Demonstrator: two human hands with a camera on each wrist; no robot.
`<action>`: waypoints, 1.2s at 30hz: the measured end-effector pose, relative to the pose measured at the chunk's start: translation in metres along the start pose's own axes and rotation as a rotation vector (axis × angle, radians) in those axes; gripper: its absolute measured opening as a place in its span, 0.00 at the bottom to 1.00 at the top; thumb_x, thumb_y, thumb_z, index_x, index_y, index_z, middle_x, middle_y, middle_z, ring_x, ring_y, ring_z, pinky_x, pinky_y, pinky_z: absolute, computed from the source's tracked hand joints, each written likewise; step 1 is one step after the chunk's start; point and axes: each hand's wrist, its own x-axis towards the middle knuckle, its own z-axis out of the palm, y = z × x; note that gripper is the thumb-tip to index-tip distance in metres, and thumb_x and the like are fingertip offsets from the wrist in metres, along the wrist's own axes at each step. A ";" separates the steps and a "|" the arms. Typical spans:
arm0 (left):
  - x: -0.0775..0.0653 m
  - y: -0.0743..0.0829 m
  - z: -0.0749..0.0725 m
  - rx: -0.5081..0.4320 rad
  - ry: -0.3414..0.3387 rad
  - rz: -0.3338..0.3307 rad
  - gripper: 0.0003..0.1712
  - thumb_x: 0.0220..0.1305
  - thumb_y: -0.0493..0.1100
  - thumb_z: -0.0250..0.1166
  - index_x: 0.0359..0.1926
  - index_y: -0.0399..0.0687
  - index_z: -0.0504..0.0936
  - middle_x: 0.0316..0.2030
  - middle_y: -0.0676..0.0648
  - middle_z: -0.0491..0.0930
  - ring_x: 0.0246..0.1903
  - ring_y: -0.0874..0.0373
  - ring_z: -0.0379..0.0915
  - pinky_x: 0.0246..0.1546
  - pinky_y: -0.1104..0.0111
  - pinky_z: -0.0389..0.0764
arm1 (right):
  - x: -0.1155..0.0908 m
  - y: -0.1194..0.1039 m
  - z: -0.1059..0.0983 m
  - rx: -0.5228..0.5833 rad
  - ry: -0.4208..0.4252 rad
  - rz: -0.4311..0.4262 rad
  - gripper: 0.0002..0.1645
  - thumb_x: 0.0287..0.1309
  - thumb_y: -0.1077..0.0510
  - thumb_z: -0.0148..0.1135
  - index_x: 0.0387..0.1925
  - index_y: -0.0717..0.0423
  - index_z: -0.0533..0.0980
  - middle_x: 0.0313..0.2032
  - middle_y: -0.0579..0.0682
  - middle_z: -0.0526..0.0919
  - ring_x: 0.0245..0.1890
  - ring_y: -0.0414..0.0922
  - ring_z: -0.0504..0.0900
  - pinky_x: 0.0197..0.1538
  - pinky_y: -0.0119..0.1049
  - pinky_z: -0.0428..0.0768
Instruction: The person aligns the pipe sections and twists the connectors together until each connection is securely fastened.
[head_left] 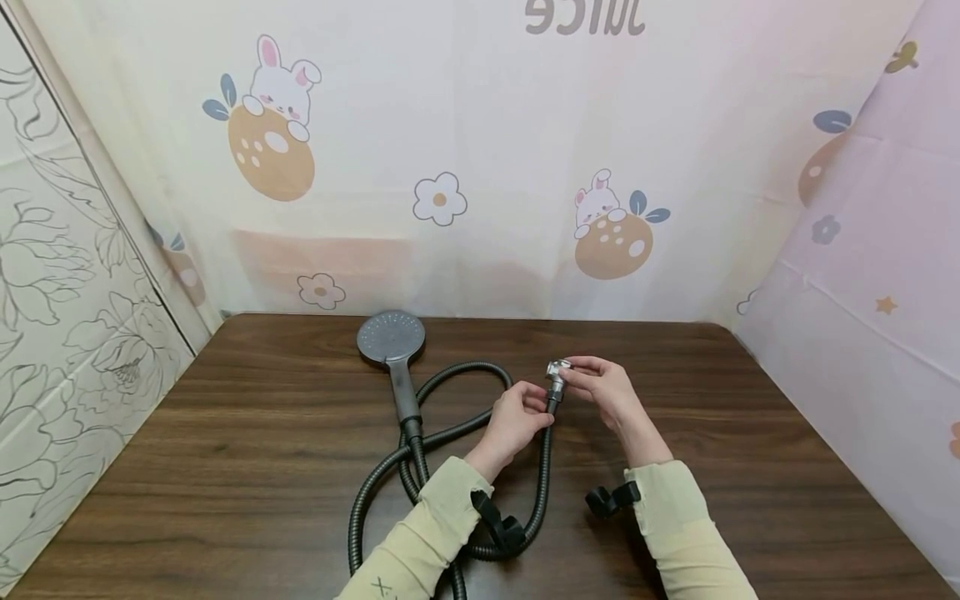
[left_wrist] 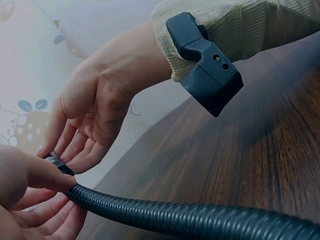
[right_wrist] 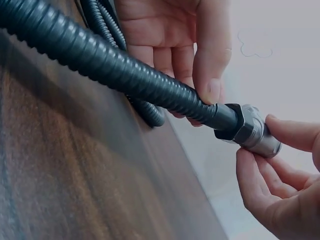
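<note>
My left hand pinches the black ribbed shower hose just below its end. A dark hex nut caps that end, and a shiny silver metal fitting sits against it. Thumb and fingertips of my right hand grip this fitting, held above the table. In the left wrist view the fitting is mostly hidden behind fingers. From its other end the hose joins a grey shower head, which lies face up toward the back of the table.
Loops of the hose spread over the brown wooden table, partly under my left forearm. Behind the table's back edge hangs a pale printed curtain. A black wrist mount is strapped to each sleeve.
</note>
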 end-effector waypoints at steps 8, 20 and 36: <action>-0.001 -0.003 0.000 0.059 -0.012 -0.012 0.16 0.50 0.30 0.66 0.42 0.41 0.76 0.30 0.48 0.78 0.28 0.62 0.74 0.26 0.73 0.75 | 0.002 0.009 0.001 -0.018 0.018 0.016 0.29 0.55 0.60 0.61 0.55 0.73 0.66 0.39 0.51 0.76 0.33 0.34 0.81 0.54 0.47 0.73; -0.004 -0.005 0.002 0.183 -0.018 -0.013 0.15 0.51 0.31 0.65 0.41 0.41 0.75 0.28 0.48 0.77 0.26 0.62 0.71 0.24 0.73 0.72 | 0.003 0.017 0.001 -0.129 0.026 0.003 0.21 0.57 0.61 0.59 0.49 0.73 0.70 0.42 0.58 0.77 0.34 0.37 0.80 0.52 0.46 0.76; 0.000 -0.006 -0.002 0.338 -0.001 0.016 0.14 0.50 0.33 0.66 0.40 0.42 0.76 0.28 0.49 0.77 0.26 0.61 0.70 0.24 0.73 0.71 | 0.010 0.016 0.003 -0.212 0.047 0.052 0.18 0.59 0.61 0.56 0.47 0.71 0.72 0.46 0.63 0.75 0.35 0.41 0.81 0.50 0.44 0.77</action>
